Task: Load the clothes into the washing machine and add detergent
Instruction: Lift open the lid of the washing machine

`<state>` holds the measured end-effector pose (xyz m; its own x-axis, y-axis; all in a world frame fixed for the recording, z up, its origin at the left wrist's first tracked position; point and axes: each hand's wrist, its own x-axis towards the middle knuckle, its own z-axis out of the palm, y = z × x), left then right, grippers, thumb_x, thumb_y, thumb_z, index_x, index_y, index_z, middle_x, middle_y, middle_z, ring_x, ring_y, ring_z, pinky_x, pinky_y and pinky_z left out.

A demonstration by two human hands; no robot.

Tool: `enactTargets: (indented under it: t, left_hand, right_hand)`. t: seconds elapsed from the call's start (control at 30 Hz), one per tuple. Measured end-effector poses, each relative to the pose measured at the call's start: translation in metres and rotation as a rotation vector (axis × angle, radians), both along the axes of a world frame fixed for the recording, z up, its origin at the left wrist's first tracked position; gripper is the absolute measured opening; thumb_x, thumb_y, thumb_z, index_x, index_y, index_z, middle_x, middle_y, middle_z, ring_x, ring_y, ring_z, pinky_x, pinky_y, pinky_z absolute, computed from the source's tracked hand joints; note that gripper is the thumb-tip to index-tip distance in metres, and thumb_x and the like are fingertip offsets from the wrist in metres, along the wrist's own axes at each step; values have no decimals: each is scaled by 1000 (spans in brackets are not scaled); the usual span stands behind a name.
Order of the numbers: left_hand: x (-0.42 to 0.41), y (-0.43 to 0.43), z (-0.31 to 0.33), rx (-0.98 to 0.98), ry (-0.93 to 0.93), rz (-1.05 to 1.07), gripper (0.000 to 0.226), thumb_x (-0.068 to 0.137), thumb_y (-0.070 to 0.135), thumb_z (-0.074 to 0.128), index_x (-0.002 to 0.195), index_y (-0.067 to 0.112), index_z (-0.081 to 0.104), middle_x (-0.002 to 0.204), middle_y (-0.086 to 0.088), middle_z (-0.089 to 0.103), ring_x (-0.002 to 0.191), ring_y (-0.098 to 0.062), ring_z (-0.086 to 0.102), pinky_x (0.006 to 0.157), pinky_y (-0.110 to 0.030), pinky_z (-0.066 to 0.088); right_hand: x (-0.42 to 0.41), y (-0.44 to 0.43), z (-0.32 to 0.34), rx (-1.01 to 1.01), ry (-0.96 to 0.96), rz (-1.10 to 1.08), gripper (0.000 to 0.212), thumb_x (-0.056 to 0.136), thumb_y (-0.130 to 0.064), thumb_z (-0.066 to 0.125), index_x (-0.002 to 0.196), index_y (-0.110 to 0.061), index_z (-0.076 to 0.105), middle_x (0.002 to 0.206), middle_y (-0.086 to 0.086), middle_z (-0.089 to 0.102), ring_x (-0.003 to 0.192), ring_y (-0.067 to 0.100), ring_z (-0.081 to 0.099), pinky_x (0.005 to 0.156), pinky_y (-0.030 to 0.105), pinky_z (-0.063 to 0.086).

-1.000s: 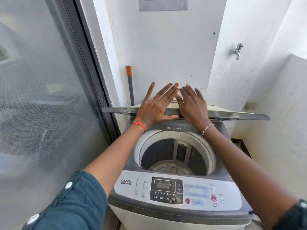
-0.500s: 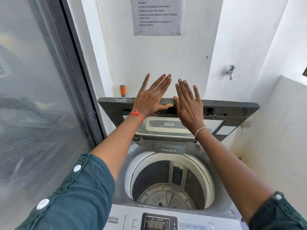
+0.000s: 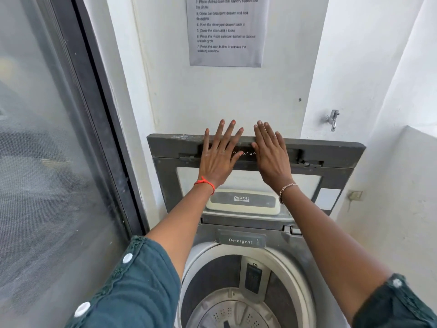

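Note:
A top-loading washing machine stands below me with its grey lid [image 3: 331, 155] raised nearly upright against the back wall. My left hand [image 3: 218, 157] and my right hand [image 3: 272, 155] press flat on the lid's underside near its top edge, fingers straight and spread. Under the lid sits the grey drawer marked Detergent [image 3: 240, 240], pushed in. The drum [image 3: 231, 292] is open, and no clothes show in the part of it I can see. Neither clothes nor a detergent container is in view.
A glass sliding door with a dark frame [image 3: 101, 114] runs along the left. A printed instruction sheet [image 3: 227, 31] hangs on the white wall above the lid. A metal tap [image 3: 332, 119] sticks out at the right, above a low white wall [image 3: 402, 185].
The lid has swung up from nearly horizontal to almost upright, pushed by both flat hands. My view has tilted down and closer, so the control panel has left the frame.

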<state>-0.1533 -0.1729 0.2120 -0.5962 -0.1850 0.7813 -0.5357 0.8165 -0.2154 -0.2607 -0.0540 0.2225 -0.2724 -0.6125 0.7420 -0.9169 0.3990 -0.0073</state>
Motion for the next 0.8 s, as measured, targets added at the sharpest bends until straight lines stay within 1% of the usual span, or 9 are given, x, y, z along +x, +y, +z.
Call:
enactTargets:
  t: [0.07,0.1,0.2,0.27,0.37,0.4,0.47,0.6,0.8]
  left_hand:
    - [-6,-3,2,73,-23,-12,65,94,55,28,148,22,14,156,-4,19,145,-27,12,114,-52,1]
    - [-9,-5,3,95,-38,-7,68,93,57,27,149,20,14,157,-4,18,145,-28,12,114,-53,1]
    - [-16,-9,1,148,-75,8,72,91,60,23,149,19,14,157,-4,16,145,-30,9,114,-54,-1]
    - [-21,-12,0,179,-93,7,73,90,61,20,149,18,14,157,-4,16,145,-30,8,114,-55,0]
    - [-29,-19,-1,190,-122,17,75,89,61,17,149,16,16,156,-3,19,145,-29,9,115,-55,3]
    - [-31,-22,-1,195,-129,14,75,89,61,16,149,15,18,156,-3,20,145,-29,9,115,-54,3]
    - [-35,-25,-1,211,-132,4,77,88,62,15,148,15,20,156,-3,22,145,-29,9,115,-54,1]
    - [-39,-24,-2,230,-141,20,80,86,64,16,149,15,17,157,-3,15,146,-28,2,115,-54,-4]
    - [-39,-20,-2,242,-147,37,84,84,67,12,150,15,12,159,-3,7,146,-28,-2,114,-53,-7]
  right_hand:
    - [-5,-5,1,20,-15,1,54,97,-29,14,144,-6,23,153,9,23,142,23,18,114,38,11]
    - [-8,-7,2,41,-9,-3,53,98,-30,15,145,-6,21,154,9,21,143,23,16,115,38,11]
    - [-18,-11,5,124,1,-6,51,101,-26,28,146,-7,15,155,9,14,144,23,11,116,39,9]
    - [-24,-13,6,164,3,-7,52,101,-27,29,146,-6,15,155,10,16,144,24,12,116,39,8]
    - [-29,-17,5,188,-5,-1,54,99,-33,24,144,-3,20,152,14,24,142,27,18,116,40,8]
    - [-31,-18,5,187,-20,7,54,99,-32,27,144,-3,21,151,14,26,142,27,19,116,40,8]
    - [-34,-21,5,189,-36,15,53,99,-29,32,144,-2,20,152,15,25,142,27,18,116,39,6]
    - [-37,-25,3,195,-36,10,55,99,-29,32,145,-4,16,153,13,22,143,26,13,116,38,0]
    - [-35,-23,3,218,-51,2,58,99,-31,31,146,-4,9,155,11,14,144,25,6,116,38,-4]
